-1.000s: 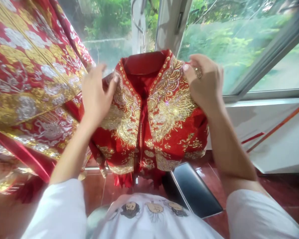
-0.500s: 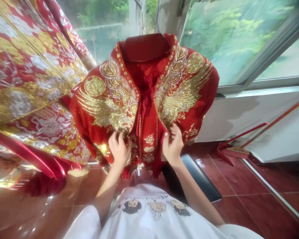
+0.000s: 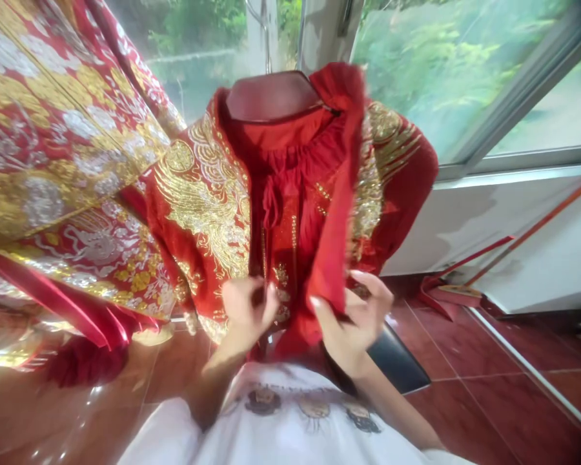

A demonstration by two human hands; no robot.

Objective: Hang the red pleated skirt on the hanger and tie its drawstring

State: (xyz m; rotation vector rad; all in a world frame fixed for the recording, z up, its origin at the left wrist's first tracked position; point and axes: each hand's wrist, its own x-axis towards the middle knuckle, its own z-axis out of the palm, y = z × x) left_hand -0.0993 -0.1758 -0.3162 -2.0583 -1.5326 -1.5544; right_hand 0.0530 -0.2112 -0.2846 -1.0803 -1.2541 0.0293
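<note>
Two hands (image 3: 244, 310) at one red, gold-embroidered jacket (image 3: 198, 206), one front panel freshly turned back.
Half a second ago both fronts lay embroidery-out; now the right hand (image 3: 351, 329) pinches the panel on its side between thumb and fingers, folding it to show plain red lining, so one gathered inner garment (image 3: 314, 174) with one bow is within reach. The left hand curls at the opposite front edge; blur hides whether it grips. The jacket hangs before the window below one metal hanger hook (image 3: 267, 55); one embroidered garment (image 3: 43, 129) hangs at left.
</note>
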